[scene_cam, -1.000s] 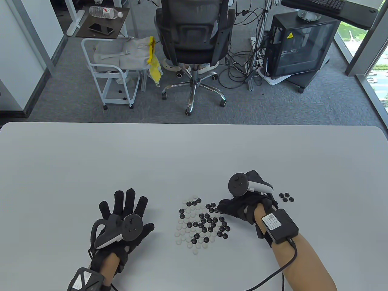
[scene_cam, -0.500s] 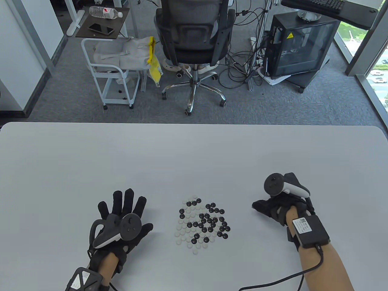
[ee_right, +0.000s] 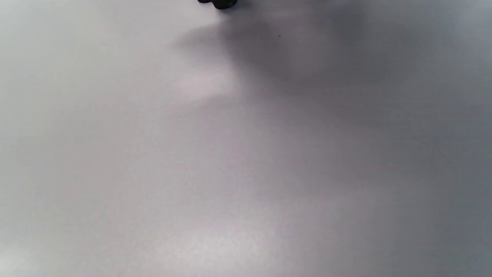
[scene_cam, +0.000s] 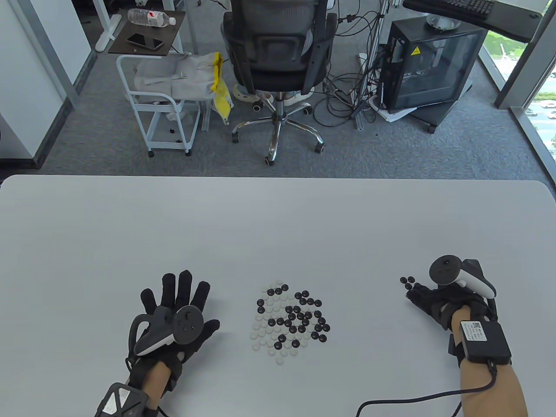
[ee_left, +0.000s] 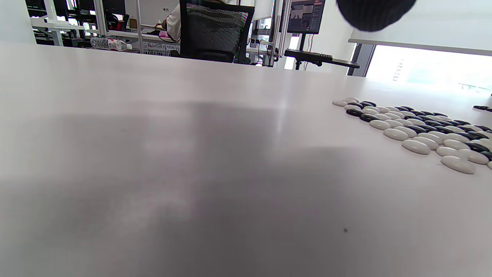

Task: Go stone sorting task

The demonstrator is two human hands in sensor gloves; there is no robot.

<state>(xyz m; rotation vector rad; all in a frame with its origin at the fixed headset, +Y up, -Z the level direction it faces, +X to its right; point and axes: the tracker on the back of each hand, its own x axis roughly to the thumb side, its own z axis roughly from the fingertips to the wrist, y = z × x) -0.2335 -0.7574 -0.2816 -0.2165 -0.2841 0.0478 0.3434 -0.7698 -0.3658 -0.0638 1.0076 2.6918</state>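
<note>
The pale grey table (scene_cam: 278, 226) fills the lower half of the table view. Lower centre of that view lies a loose mixed cluster of small round black and white Go stones (scene_cam: 289, 321), flat on the surface; the same cluster shows at the right edge of the left wrist view (ee_left: 419, 130). A small separate group of black stones (scene_cam: 407, 281) lies at the lower right, well apart from the cluster. The black-gloved left hand (scene_cam: 176, 321), lower left, rests palm down on the table with fingers straight and spread, holding nothing and clear of the cluster. The black-gloved right hand (scene_cam: 438, 299), lower right, sits just beside the small black group, its fingertips (scene_cam: 412, 294) at that group's near edge; whether the fingers pinch a stone cannot be told. The right wrist view shows only bare table and a dark object at its top edge. A black mesh office chair (scene_cam: 278, 52) stands beyond the table at the upper centre.
</note>
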